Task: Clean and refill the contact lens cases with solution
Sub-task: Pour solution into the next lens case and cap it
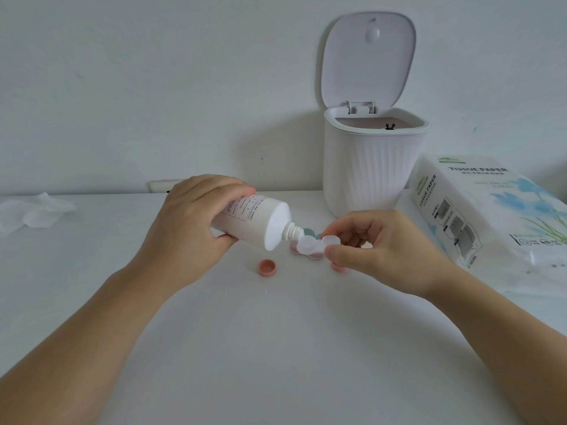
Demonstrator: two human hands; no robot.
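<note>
Bare forearms reached over the white tabletop (pixel 276 348). Gripping a white solution bottle (pixel 254 219), the left hand (pixel 187 228) tilted its nozzle down over a clear contact lens case (pixel 310 242), which the right hand (pixel 377 250) pinched just above another case (pixel 306 253) lying on the tabletop. One pink cap (pixel 266 267) lay nearby. Behind stood an open white bin (pixel 372 167) and a tissue paper pack (pixel 491 216).

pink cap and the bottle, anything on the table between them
No. In the head view the table is bare between the pink cap and the bottle, which the left hand holds tilted above it.
</note>
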